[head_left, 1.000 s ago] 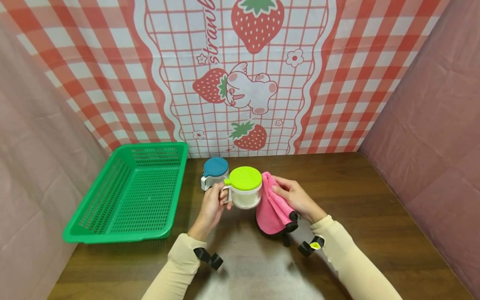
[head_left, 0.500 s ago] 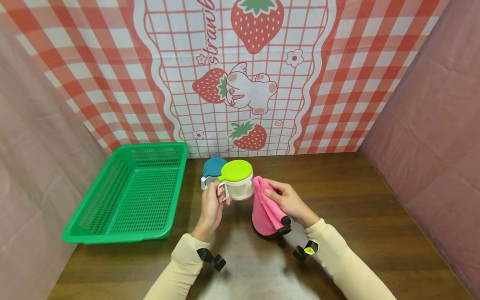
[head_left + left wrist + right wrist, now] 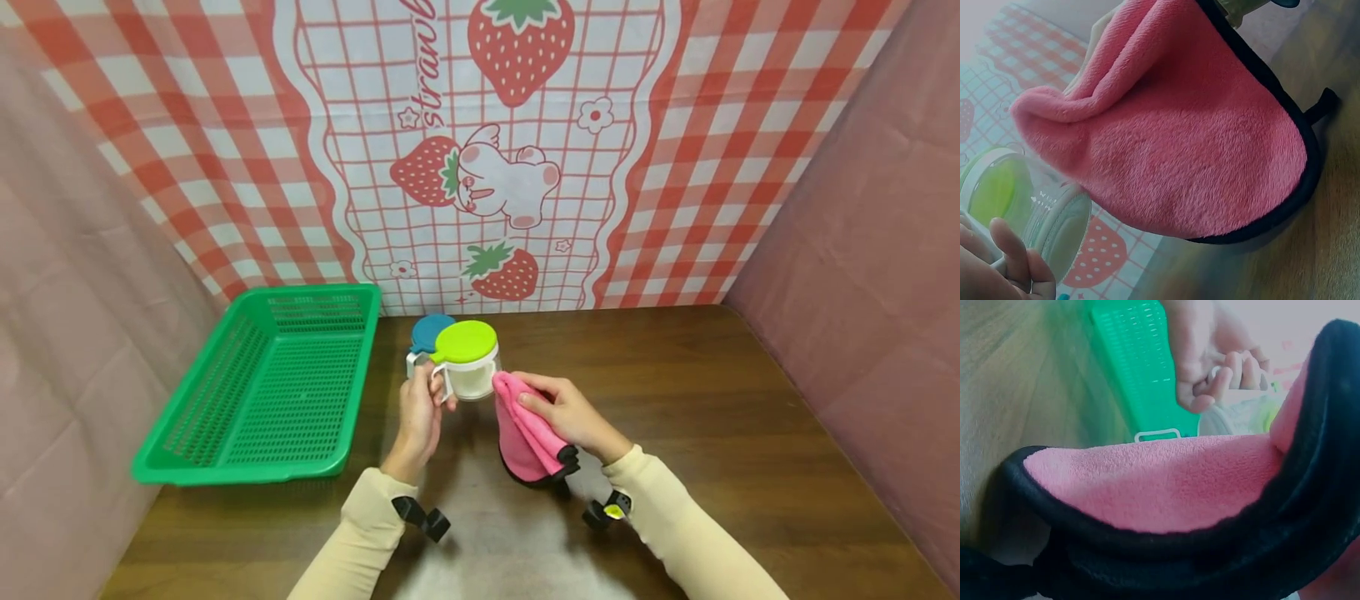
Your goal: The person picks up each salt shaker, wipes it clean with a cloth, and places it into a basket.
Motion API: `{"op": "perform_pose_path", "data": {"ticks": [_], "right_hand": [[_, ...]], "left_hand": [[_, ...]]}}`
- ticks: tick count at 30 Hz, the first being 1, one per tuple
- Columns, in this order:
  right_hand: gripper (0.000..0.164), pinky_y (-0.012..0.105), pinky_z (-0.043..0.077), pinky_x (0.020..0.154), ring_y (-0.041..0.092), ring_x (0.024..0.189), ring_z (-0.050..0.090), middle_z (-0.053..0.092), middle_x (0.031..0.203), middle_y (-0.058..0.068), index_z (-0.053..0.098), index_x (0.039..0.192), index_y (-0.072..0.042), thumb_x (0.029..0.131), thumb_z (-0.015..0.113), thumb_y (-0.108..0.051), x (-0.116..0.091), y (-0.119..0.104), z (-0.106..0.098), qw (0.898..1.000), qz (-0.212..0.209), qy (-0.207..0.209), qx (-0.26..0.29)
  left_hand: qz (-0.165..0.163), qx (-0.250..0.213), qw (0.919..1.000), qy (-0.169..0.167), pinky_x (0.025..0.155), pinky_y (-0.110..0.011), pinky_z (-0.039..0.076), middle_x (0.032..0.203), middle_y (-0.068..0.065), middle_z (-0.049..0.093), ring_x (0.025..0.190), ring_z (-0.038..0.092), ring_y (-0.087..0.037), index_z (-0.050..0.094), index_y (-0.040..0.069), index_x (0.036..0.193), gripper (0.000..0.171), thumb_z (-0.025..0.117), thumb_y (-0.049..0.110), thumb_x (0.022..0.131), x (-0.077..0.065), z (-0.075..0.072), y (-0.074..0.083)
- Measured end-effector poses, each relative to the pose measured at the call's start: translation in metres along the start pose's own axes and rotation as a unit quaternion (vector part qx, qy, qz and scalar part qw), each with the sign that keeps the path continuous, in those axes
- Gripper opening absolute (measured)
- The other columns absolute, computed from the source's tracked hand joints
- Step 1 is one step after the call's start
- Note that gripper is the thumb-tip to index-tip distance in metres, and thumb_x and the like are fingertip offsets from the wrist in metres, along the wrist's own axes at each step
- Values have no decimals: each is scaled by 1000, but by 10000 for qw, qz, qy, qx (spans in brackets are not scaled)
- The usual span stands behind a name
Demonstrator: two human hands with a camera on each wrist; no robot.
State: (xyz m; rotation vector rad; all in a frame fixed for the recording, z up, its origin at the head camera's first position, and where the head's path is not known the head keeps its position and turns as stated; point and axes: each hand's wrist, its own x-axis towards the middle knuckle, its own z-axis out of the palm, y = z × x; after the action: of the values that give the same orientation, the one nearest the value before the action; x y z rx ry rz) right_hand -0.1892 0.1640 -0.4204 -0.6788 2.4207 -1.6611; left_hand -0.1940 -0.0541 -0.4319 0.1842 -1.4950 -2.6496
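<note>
My left hand (image 3: 422, 410) grips the white handle of a clear jar (image 3: 474, 379) with a lime-green lid (image 3: 467, 341), held up above the table. In the left wrist view the jar (image 3: 1054, 231) is tilted beside the fingers. My right hand (image 3: 572, 412) pinches a folded pink cloth (image 3: 522, 442) with black edging, its lower part hanging down. The cloth's upper end is close to the jar's right side; whether they touch I cannot tell. Behind the green-lidded jar stands a second jar with a blue lid (image 3: 431, 331), partly hidden.
A green plastic basket (image 3: 352, 400) with perforated walls stands on the left of the wooden table (image 3: 675, 375). A strawberry-print checked cloth (image 3: 660, 167) hangs at the back. Pink curtains (image 3: 847, 208) close off both sides.
The left hand has carried the green-lidded jar slightly left and away, covering more of the blue-lidded one. The right hand with the pink cloth has shifted left and a little nearer.
</note>
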Motion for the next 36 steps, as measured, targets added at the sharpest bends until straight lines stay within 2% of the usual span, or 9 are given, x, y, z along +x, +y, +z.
{"op": "perform_pose_path", "data": {"ticks": [7, 14, 17, 20, 26, 31, 36], "right_hand": [[38, 13, 46, 91, -5, 104, 57, 63, 126, 22, 58, 130, 3, 95, 59, -10, -3, -1, -15, 9994, -87, 225, -241], [37, 11, 45, 92, -8, 103, 58, 65, 124, 20, 60, 129, 0, 93, 61, -10, -4, -5, -27, 9982, -162, 425, -388], [36, 12, 47, 89, -5, 101, 59, 66, 122, 19, 61, 128, -1, 93, 62, -11, -4, -7, -31, 9968, -210, 498, -587], [36, 14, 49, 88, 4, 101, 61, 67, 120, 18, 61, 127, -2, 92, 63, -10, -5, -8, -35, 9949, -251, 558, -805], [37, 20, 51, 79, 20, 96, 60, 67, 119, 19, 62, 126, -2, 90, 65, -8, -7, -14, -39, 9873, -367, 768, -1345], [36, 22, 50, 69, 18, 85, 57, 68, 111, 18, 63, 125, -1, 89, 66, -5, -7, -19, -41, 9810, -626, 909, -1594], [34, 22, 46, 64, 12, 77, 53, 69, 97, 14, 65, 121, 1, 87, 66, -2, -6, -21, -44, 9692, -1023, 1138, -1931]], "left_hand": [[129, 25, 9998, -164, 47, -20, 38, 56, 6, 32, 50, 34, -8, 36, 13, 65, 30, 33, 13, 95, -1, -2, 4], [93, 123, 9994, -319, 47, -21, 38, 54, 5, 32, 49, 35, -10, 35, 13, 62, 32, 34, 13, 94, -1, -4, 4], [45, 211, 9989, -407, 47, -21, 38, 54, 6, 32, 48, 35, -10, 35, 13, 61, 34, 35, 15, 94, -1, -5, 3], [-23, 328, 9982, -504, 47, -21, 38, 53, 6, 32, 48, 35, -10, 35, 12, 60, 35, 35, 15, 95, -2, -6, 3], [-150, 416, 9965, -713, 47, -21, 37, 53, 7, 33, 48, 34, -8, 35, 13, 60, 35, 35, 14, 95, -4, -5, 2], [-187, 506, 9952, -818, 47, -21, 37, 53, 8, 32, 48, 32, -8, 35, 13, 61, 33, 36, 15, 94, -5, -4, 1], [-262, 626, 9940, -860, 47, -21, 37, 53, 8, 31, 47, 31, -10, 34, 14, 61, 33, 36, 14, 94, -6, -3, -1]]}}
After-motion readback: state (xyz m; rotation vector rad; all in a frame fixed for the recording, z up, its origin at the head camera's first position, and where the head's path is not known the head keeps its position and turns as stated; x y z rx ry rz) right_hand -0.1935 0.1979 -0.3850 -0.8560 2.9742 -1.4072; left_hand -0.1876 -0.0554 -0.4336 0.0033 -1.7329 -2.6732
